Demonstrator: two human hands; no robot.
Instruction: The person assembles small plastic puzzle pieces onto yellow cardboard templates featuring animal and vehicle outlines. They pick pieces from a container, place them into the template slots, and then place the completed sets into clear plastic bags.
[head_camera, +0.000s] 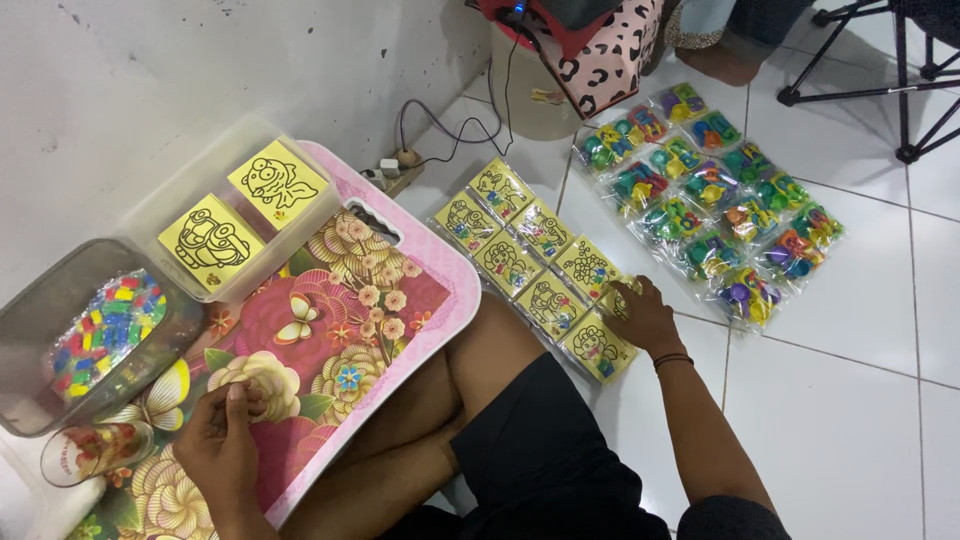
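Note:
My right hand (643, 316) reaches out to the floor and rests on a sheet of yellow picture cards in clear plastic (530, 262), fingers on one card at its right edge. Whether it grips that card I cannot tell. My left hand (222, 436) lies on a flowered pink lap tray (330, 340) across my knees, fingers curled shut with nothing seen in them.
A clear box (235, 215) on the tray holds two yellow cards. Beside it stand a tub of coloured pieces (95, 335) and a glass (95, 450). Packets of coloured toys (710, 205) lie on the white tiles. A power strip (390, 175), cables and tripod legs (900, 90) sit behind.

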